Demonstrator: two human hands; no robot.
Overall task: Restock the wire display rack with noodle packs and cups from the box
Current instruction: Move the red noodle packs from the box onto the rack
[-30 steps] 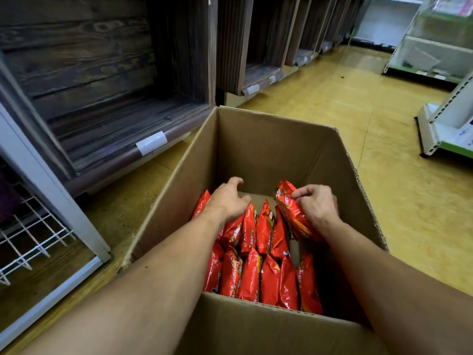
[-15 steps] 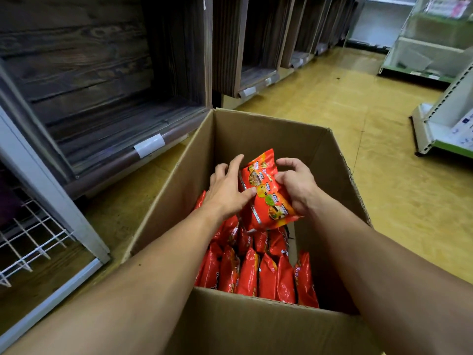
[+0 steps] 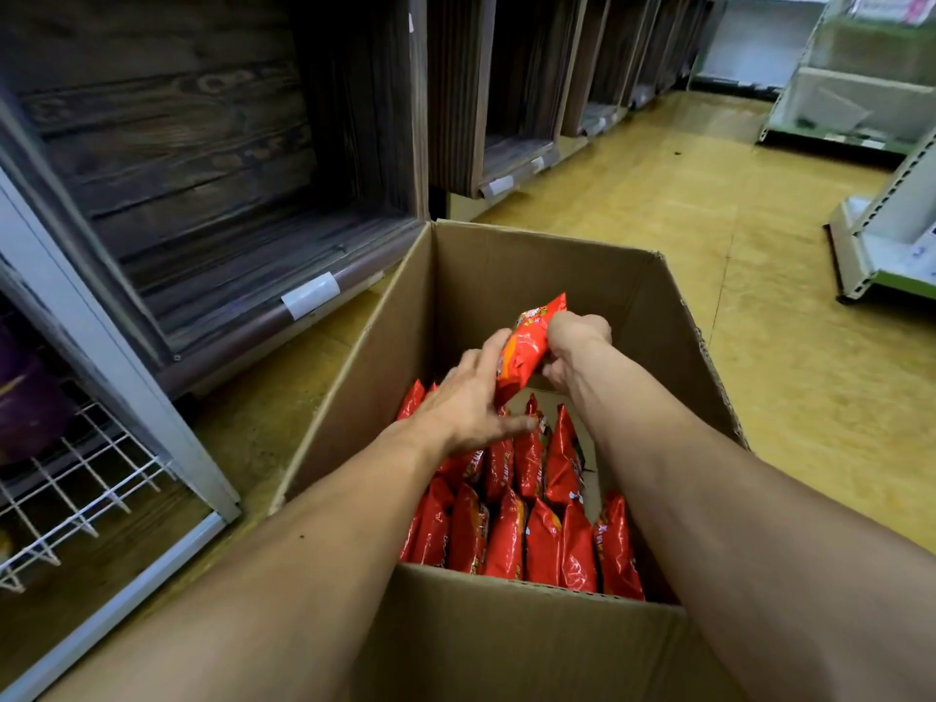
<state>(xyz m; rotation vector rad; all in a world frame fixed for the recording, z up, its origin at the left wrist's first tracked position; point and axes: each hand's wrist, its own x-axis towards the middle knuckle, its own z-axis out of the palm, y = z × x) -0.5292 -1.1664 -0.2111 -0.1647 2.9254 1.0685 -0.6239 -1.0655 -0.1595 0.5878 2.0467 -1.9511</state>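
Presently, R hand (image 3: 575, 344) held one noodle pack (image 3: 524, 347) above the open cardboard box (image 3: 506, 276), its grip curled round the pack's right edge. L hand (image 3: 466, 405) lay with straight fingers against the pack's left side, grip not closed, thumb spread out below. Two rows of spare packs (image 3: 511, 539) stood upright inside the box, nearer end. Box sat on yellow floor (image 3: 759, 372), beside dark wooden shelf (image 3: 228, 169). White wire rack (image 3: 86, 494) at far left, well apart from held pack.

print on noodle pack (image 3: 524, 347) blurred, nothing legible
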